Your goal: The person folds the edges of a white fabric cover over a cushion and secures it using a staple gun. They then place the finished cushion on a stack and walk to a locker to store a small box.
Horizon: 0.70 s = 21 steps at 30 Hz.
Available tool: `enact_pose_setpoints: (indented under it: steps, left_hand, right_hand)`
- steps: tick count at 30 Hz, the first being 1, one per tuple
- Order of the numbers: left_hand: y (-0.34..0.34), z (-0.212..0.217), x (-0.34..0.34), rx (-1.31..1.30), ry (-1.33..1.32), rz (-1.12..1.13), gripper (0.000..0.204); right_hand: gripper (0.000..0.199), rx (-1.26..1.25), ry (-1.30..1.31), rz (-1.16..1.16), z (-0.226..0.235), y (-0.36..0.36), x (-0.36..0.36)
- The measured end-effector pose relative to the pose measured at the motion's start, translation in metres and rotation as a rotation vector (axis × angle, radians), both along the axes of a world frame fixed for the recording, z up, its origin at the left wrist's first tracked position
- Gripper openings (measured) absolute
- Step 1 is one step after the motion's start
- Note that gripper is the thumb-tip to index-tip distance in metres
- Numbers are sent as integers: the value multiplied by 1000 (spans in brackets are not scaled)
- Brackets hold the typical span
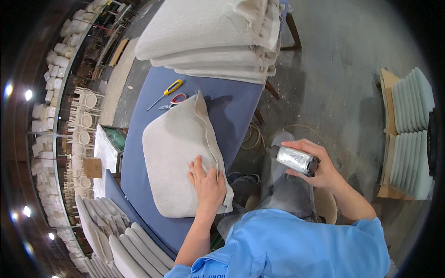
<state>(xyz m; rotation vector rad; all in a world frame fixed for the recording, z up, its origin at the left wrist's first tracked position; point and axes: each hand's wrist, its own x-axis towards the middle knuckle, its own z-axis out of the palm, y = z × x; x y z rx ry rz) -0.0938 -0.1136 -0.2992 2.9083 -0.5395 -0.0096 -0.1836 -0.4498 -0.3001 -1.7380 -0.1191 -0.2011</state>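
On the blue padded counter (153,153) lies the off-white fabric-covered seat cushion (178,157); my left hand (207,183) presses flat, fingers spread, on its near corner. Right hand (315,162) wraps the silver cylindrical tool (296,160). Cushion looks soft, light; I'd grab an edge.

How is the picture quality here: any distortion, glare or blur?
Head view: strong fisheye bending, black corners; the blue table edge curves. Lamps glare at the left rim. The cushion and left hand look sharp; the silvery tool in the right hand shines slightly.
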Motion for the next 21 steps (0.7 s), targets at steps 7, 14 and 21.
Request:
enact_pose_setpoints:
  steps: [7, 14, 21]
  left_hand:
    - [51, 5, -61, -82, 99, -130, 13]
    - [118, 23, -115, -25, 229, -133, 10]
    - [13, 61, -42, -204, -38, -160, 59]
  right_hand:
    - [70, -4, 41, -22, 7, 7, -8]
    - [66, 31, 100, -27, 11, 20, 1]
    - [66, 89, 152, -56, 9, 24, 10]
